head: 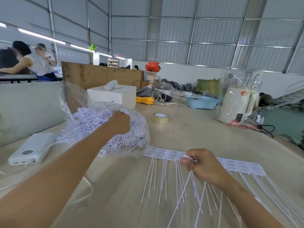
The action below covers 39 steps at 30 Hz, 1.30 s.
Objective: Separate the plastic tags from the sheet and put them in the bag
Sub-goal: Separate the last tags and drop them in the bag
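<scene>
The left arm is stretched forward from seven o'clock toward the middle of the view, and the left hand (119,122) is reached into the mouth of the clear bag (141,129), back of the hand up, fingers curled down among the loose tags (92,122) piled inside. Whether anything is gripped there cannot be told, since the fingertips are hidden by the pile.

The right arm is brought in from five o'clock, wrist bent slightly, and the right hand (202,165) is held over the sheet (164,153). One tag (186,157) is pinched between thumb and forefinger at the sheet's head strip, and the other fingers are curled round several white tails that are fanned out below the palm toward six o'clock.

The sheet is laid flat on the tabletop (197,134), running from the bag's lower edge toward three o'clock, with its tails pointed toward six o'clock. The bag is set at ten o'clock from the sheet, touching its left end.

A power bank (31,150) is seen at nine o'clock, and a tape roll (160,118) at twelve o'clock from the sheet.
</scene>
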Available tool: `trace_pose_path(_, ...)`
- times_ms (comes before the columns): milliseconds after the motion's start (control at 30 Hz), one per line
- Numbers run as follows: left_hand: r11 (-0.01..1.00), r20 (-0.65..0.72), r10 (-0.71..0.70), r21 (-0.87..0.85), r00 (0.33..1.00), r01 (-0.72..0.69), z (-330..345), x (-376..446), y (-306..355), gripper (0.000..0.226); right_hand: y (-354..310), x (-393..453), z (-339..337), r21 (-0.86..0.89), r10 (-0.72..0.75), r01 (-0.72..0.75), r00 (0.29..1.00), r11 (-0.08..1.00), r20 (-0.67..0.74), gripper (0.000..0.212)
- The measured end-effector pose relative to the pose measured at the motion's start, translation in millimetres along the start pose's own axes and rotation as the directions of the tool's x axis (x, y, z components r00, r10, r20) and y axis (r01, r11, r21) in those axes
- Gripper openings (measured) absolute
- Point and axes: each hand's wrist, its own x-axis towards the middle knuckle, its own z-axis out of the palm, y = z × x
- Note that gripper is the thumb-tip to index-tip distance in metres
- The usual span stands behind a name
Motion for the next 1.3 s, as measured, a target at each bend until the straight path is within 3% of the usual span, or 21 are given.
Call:
trace_pose_path(100, 0.994, 0.205, 0.066, 0.069, 0.977, -0.081, -19, -40, 18, 0.016, -3, 0, 0, 0.022, 0.018, -0.018, 1.000, 1.000, -0.016, 0.030)
trace_pose_path(200, 0.982, 0.130, 0.189, -0.025, 0.973, -0.187, -38, -76, 51, 0.028, -6, 1, 0, -0.007, 0.030, -0.030, 1.000, 1.000, 0.003, 0.035)
trace_pose_path(267, 0.934, 0.100, 0.267, -0.271, 0.959, -0.232, -36, -87, 77, 0.036, -9, 0, -2, -0.015, 0.034, -0.034, 0.998, 0.999, 0.048, 0.034)
trace_pose_path(333, 0.871, 0.052, 0.289, -0.428, 0.956, -0.240, -26, -88, 100, 0.038, -12, -2, -1, -0.004, -0.015, 0.016, 0.996, 1.000, 0.091, 0.029)
trace_pose_path(400, 0.848, -0.040, 0.273, -0.462, 0.961, -0.260, -8, -83, 118, 0.041, -10, -5, -3, 0.005, -0.034, 0.033, 0.998, 0.999, 0.061, 0.009)
trace_pose_path(433, 0.829, -0.057, 0.267, -0.496, 0.962, -0.259, 2, -81, 124, 0.043, -9, -7, -4, 0.024, -0.022, 0.021, 0.999, 0.999, 0.034, 0.012)
trace_pose_path(500, 0.705, -0.027, 0.305, -0.665, 0.952, -0.245, 21, -79, 134, 0.046, -7, -10, -5, 0.119, 0.039, -0.040, 0.999, 0.992, 0.005, 0.037)
trace_pose_path(567, 0.562, -0.052, 0.341, -0.789, 0.939, -0.248, 37, -79, 140, 0.043, -5, -11, -6, 0.151, 0.074, -0.076, 0.997, 0.986, 0.021, 0.047)
trace_pose_path(667, 0.398, -0.125, 0.272, -0.888, 0.954, -0.230, 53, -82, 144, 0.043, -3, -12, -6, 0.086, 0.091, -0.093, 0.995, 0.992, 0.032, 0.044)
trace_pose_path(833, 0.113, -0.070, 0.143, -0.990, 0.987, -0.086, 61, -87, 149, 0.033, 1, -10, -11, -0.061, 0.118, -0.116, 0.993, 0.991, 0.027, 0.009)
trace_pose_path(900, 0.055, -0.074, 0.077, -0.995, 0.994, -0.078, 61, -87, 151, 0.026, 1, -9, -12, -0.135, 0.120, -0.115, 0.992, 0.984, 0.028, 0.022)
trace_pose_path(1000, -0.044, -0.021, 0.052, -0.999, 0.998, -0.019, 61, -86, 151, 0.021, 0, -8, -12, -0.101, 0.127, -0.123, 0.991, 0.987, 0.030, 0.034)
trace_pose_path(1200, -0.047, -0.003, 0.106, -0.999, 0.994, 0.002, 63, -85, 149, 0.024, 4, -8, -13, -0.063, 0.037, -0.033, 0.997, 0.998, 0.062, 0.031)
trace_pose_path(1300, -0.048, 0.019, 0.095, -0.999, 0.995, 0.024, 65, -83, 149, 0.024, 7, -12, -17, 0.003, 0.050, -0.051, 0.988, 0.999, 0.143, 0.026)
